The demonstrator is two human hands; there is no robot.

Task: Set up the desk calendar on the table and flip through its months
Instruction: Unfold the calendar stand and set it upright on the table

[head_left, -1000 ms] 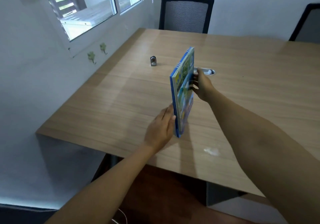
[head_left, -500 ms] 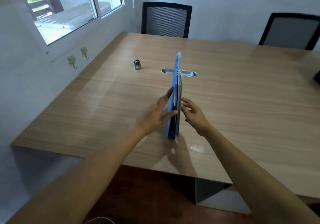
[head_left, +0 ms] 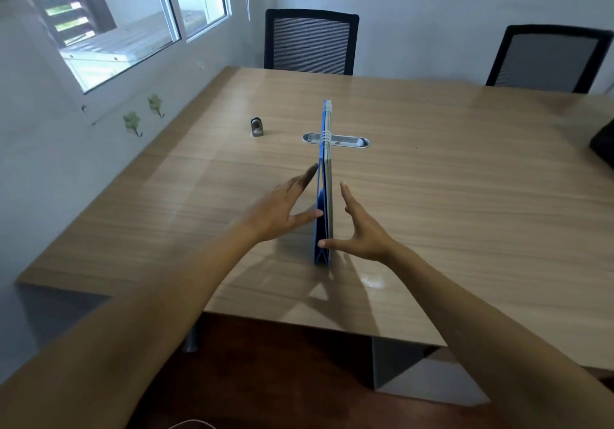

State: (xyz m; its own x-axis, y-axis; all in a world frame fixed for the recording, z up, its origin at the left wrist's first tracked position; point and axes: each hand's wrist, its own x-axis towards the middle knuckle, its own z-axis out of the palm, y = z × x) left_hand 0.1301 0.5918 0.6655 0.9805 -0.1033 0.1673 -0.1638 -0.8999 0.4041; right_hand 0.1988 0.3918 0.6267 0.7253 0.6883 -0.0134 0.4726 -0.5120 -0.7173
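Note:
The blue desk calendar (head_left: 325,169) stands upright and edge-on to me on the wooden table (head_left: 432,196), its white spiral binding at the top and its base slightly spread. My left hand (head_left: 282,206) is flat against its left face, thumb touching the blue cover. My right hand (head_left: 362,229) sits on the right side with fingers spread, thumb tip touching the lower edge. Neither hand is closed around it. The printed pages are hidden from this angle.
A small metal object (head_left: 256,126) and an oval cable grommet (head_left: 345,140) lie behind the calendar. Two black mesh chairs (head_left: 310,43) (head_left: 548,59) stand at the far side. A wall with a window (head_left: 126,19) runs along the left. A white smear (head_left: 373,283) marks the near edge.
The calendar went from being held up in the air to standing on the table. My right hand came down from its top to its lower right side, and both hands have opened out.

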